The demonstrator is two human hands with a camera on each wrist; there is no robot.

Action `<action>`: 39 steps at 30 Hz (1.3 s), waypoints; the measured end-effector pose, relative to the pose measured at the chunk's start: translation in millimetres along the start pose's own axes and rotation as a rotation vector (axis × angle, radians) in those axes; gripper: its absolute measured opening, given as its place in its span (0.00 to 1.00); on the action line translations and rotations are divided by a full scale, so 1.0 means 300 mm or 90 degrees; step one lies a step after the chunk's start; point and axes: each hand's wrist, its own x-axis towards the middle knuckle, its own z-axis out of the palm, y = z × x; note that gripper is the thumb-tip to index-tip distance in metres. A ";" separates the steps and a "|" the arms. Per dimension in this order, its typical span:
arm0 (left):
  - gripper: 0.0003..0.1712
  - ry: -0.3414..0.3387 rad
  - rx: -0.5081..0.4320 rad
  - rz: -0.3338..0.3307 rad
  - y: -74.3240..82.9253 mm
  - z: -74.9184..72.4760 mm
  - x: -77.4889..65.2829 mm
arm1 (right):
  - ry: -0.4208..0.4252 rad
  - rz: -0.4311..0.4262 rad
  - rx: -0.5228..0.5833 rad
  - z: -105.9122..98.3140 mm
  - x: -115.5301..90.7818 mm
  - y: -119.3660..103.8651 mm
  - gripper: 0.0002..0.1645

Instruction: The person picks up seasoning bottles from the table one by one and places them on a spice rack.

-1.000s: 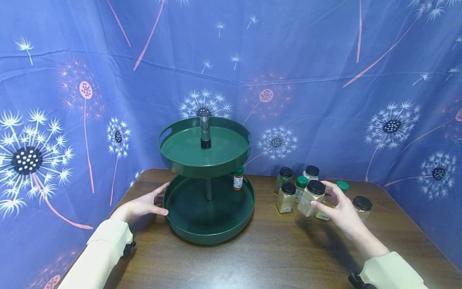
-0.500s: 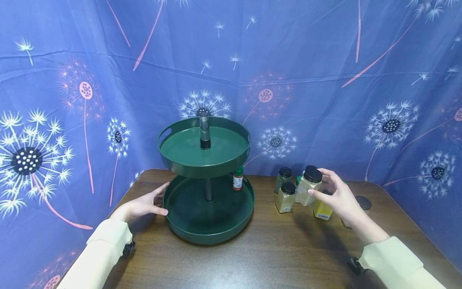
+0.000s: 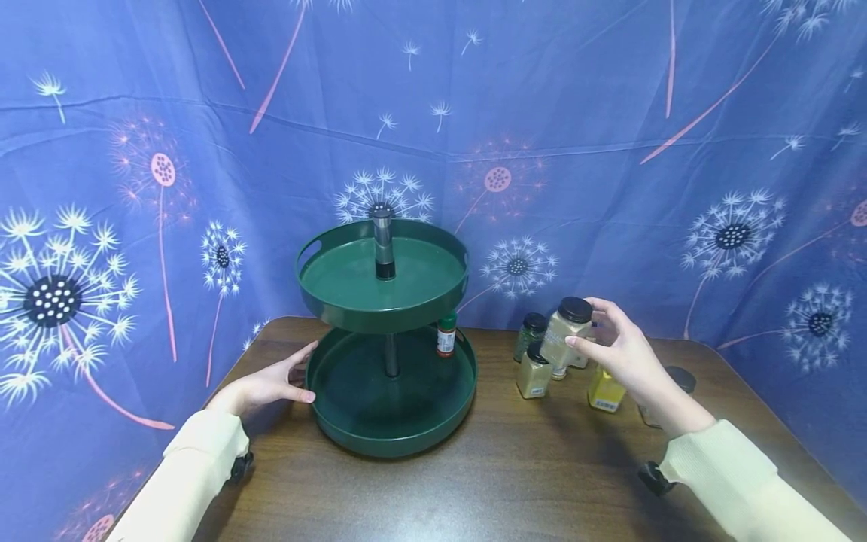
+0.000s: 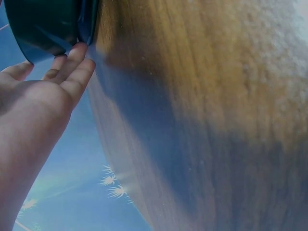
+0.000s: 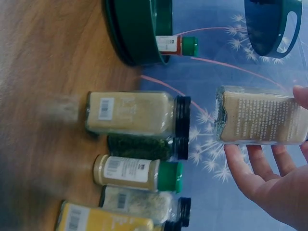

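Observation:
My right hand (image 3: 626,354) holds a clear spice jar (image 3: 564,331) of tan powder with a black lid, raised off the table; fine print covers its side in the right wrist view (image 5: 260,117). My left hand (image 3: 267,384) rests against the left outer wall of the lower tier of a green two-tier tray (image 3: 389,443), thumb and fingers spread. In the left wrist view the fingers of this hand (image 4: 48,91) touch the green wall. On that tier, at the back right, stands a small green-capped spice bottle (image 3: 445,339) with red contents.
Several spice jars stand right of the tray: a tan one (image 3: 533,376), a dark green one (image 3: 528,339), a yellow one (image 3: 606,391), and in the right wrist view a green-capped bottle (image 5: 132,171) and a pale jar (image 5: 139,203). Another black-lidded jar (image 3: 679,379) sits behind the right wrist.
The right hand has lifted the jar of tan powder and carried it slightly leftward, above the other jars. The left hand and the tray have stayed put.

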 end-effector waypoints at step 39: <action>0.60 -0.014 -0.002 0.021 -0.005 0.003 0.004 | -0.066 0.020 0.099 0.153 0.106 -0.105 0.48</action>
